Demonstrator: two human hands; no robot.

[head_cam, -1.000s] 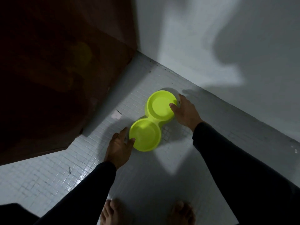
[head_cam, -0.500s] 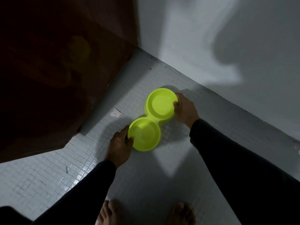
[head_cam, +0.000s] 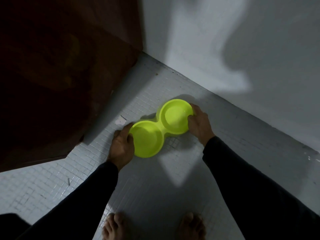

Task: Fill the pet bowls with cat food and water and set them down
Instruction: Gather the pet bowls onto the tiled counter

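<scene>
Showing a person bent over a lime-green double pet bowl [head_cam: 156, 128], seen from the head camera. The left hand [head_cam: 122, 148] grips the rim of the nearer basin, thumb hooked over the edge and fingers curled beneath its outer side. The right hand [head_cam: 199, 124] grips the rim of the farther basin in the same manner, thumb inside the lip. Both sleeves are dark. The bowl lies between the two hands above a white small-tiled floor [head_cam: 147, 187], near the corner where a pale wall [head_cam: 225, 49] meets a dark wooden panel [head_cam: 60, 75]; whether its base touches the tiles cannot be told. A faint glint in the farther basin suggests liquid; the nearer basin's contents cannot be made out. Two bare feet [head_cam: 114, 227] appear at the lower edge.
</scene>
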